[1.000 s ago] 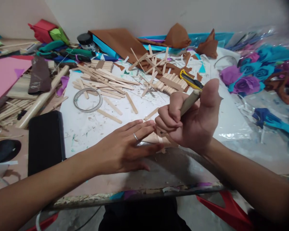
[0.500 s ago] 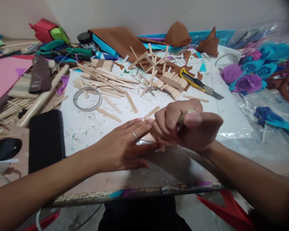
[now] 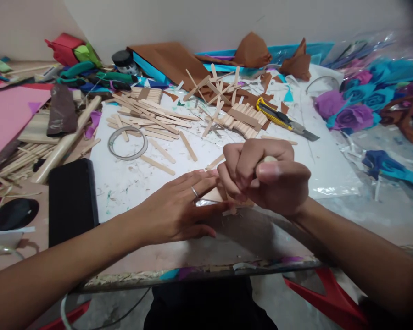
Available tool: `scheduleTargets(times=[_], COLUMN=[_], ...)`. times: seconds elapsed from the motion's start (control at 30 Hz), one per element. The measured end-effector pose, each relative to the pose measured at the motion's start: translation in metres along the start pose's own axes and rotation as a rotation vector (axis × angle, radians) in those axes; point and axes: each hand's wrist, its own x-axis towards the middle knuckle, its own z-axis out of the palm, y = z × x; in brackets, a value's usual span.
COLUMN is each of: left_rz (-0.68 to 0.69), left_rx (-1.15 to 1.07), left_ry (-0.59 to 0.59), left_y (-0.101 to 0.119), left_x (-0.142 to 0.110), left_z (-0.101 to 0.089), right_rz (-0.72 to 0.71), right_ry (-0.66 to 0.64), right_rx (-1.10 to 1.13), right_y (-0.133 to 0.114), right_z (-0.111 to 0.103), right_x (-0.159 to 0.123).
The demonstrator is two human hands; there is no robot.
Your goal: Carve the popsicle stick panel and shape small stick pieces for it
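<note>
My left hand (image 3: 179, 206), with a ring on one finger, lies stretched out and flat near the front of the table. Its fingers rest at a small flat piece of pale wood (image 3: 211, 193), partly covered by both hands. Just to the right, my right hand (image 3: 265, 176) is closed in a fist, thumb on top. Only a rounded, pale greenish end (image 3: 269, 159) of what it grips shows, and the rest is hidden. Beyond the hands lie loose craft sticks (image 3: 158, 114), a banded bundle of sticks (image 3: 246, 120) and a yellow utility knife (image 3: 285, 119) with its blade out.
A roll of tape (image 3: 110, 143) lies on the white sheet (image 3: 124, 192). At left are a black phone (image 3: 72, 197) and a wooden rod (image 3: 69, 137). Green-handled pliers (image 3: 113, 79) and brown paper (image 3: 168, 57) sit at the back. Paper flowers (image 3: 356, 112) stand at right.
The view has shifted slightly. My right fist has turned a little, and less of the gripped thing shows beside the thumb. My left hand stays flat in its place.
</note>
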Motion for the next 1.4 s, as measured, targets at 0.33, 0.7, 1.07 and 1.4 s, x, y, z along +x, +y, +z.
scheduleTargets(times=[0.33, 0.7, 1.07, 1.4], left_rz=[0.024, 0.004, 0.002, 0.017], left_rx=[-0.048, -0.022, -0.042, -0.022], left_ry=[0.034, 0.022, 0.01, 0.041], left_y=[0.0, -0.001, 0.0, -0.001], left_x=[0.0, 0.001, 0.0, -0.001], left_z=[-0.002, 0.001, 0.0, 0.003], right_rz=[0.069, 0.336, 0.26, 0.273], right_ry=[-0.041, 0.065, -0.021, -0.009], right_rx=[-0.134, -0.067, 0.134, 0.027], right_y=[0.008, -0.039, -0.017, -0.022], right_z=[-0.002, 0.014, 0.006, 0.016], right_x=[-0.002, 0.013, 0.012, 0.008])
